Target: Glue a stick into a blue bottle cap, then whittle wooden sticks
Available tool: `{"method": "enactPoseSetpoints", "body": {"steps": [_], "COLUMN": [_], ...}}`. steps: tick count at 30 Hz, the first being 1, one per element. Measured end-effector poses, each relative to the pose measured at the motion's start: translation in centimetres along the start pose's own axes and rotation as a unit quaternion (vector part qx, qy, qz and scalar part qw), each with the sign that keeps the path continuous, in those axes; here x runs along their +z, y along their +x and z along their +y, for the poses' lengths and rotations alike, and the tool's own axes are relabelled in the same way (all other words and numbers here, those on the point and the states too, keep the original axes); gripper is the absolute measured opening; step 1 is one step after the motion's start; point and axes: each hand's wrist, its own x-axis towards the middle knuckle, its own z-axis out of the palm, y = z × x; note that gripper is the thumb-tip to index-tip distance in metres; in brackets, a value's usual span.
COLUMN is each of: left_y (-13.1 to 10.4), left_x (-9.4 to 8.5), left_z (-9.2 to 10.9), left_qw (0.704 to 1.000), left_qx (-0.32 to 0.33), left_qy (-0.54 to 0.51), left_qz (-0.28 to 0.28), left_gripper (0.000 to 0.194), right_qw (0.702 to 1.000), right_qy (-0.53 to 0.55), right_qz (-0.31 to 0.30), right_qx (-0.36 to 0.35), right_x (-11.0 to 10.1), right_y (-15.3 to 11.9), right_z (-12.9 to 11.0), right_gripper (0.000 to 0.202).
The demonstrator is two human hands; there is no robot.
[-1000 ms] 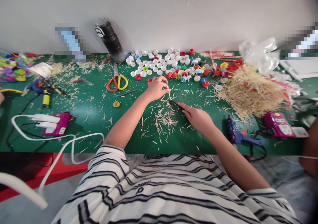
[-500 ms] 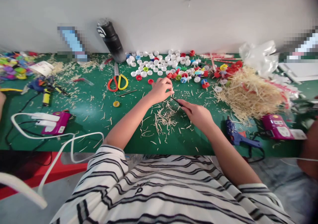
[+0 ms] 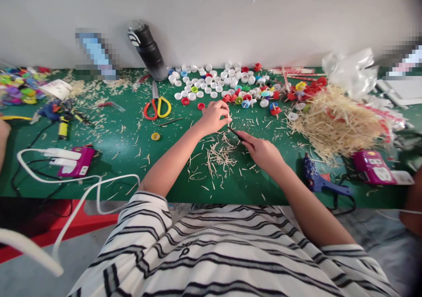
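Observation:
My left hand is pinched closed over the middle of the green table, its fingertips on something small and pale that I cannot make out. Just to the right and nearer me, my right hand grips a thin dark tool, perhaps a craft knife. The tool's tip points up at the left fingertips; whether it touches the pale piece is too small to tell. Below both hands lies a loose heap of pale wood slivers. A red bottle cap sits beside my left hand.
Many bottle caps spread along the back. Scissors, a yellow cap and a dark bottle stand or lie to the left. A straw-like pile, blue glue gun and purple power block are right. White cable loops at left.
Both hands stay almost in place with the same grips. The view has shifted slightly, so the things at the right appear a little further right.

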Motion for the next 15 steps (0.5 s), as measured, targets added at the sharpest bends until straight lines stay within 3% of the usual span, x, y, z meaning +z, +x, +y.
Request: {"method": "enactPoseSetpoints", "body": {"steps": [6, 15], "left_y": [0.1, 0.1], "left_x": [0.1, 0.4], "left_z": [0.3, 1.0], "left_qw": [1.0, 0.999], "left_qx": [0.009, 0.022], "left_qy": [0.011, 0.033], "left_qz": [0.0, 0.004], "left_gripper": [0.022, 0.021], "right_qw": [0.999, 0.999], "right_qy": [0.042, 0.049], "right_qz": [0.003, -0.002], "right_qx": [0.008, -0.003], "right_x": [0.0, -0.2], "right_y": [-0.8, 0.6], "right_z": [0.1, -0.9], "right_gripper": [0.052, 0.053]}}
